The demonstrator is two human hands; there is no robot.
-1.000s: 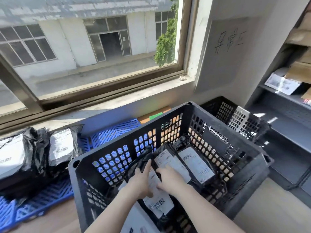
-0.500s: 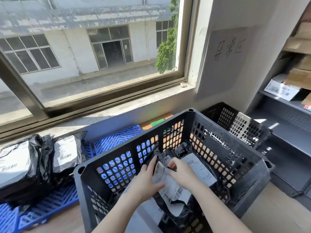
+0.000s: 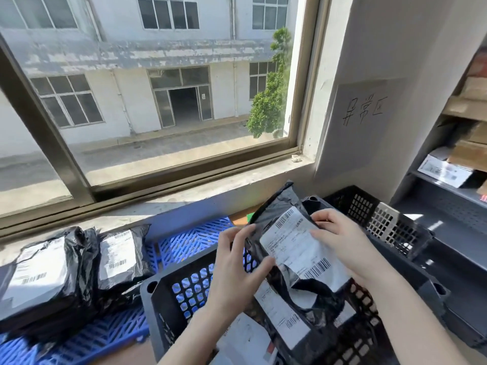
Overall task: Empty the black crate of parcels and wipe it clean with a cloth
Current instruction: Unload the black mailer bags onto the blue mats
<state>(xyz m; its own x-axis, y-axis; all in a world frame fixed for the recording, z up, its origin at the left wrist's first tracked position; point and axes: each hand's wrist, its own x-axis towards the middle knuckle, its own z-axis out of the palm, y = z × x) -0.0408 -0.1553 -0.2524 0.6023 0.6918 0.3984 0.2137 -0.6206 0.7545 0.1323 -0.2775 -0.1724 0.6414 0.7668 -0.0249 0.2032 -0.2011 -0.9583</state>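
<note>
At the far left a pile (image 3: 39,275) of glossy, crumpled black poly mailers with white barcode labels sits on a blue slatted plastic pallet (image 3: 189,241) under the window (image 3: 184,177). Next is the crate (image 3: 168,299), a box of rigid black plastic. Its walls are punched with a grid of rounded square holes, and the pallet's blue shows through them. It stands at bottom centre, just beside the pile. The left hand (image 3: 237,270) pinches the left edge of a parcel (image 3: 295,248) between thumb and spread fingers. The parcel is a wrinkled, shiny black bag with a creased white label, held tilted above the crate. The right hand (image 3: 340,241) grips its right side, fingers curled over the label. Beneath, more bags (image 3: 284,320) lie in the crate. Further right stands a second crate (image 3: 382,219), then a grey metal shelf (image 3: 448,206) with cardboard boxes (image 3: 471,154).
</note>
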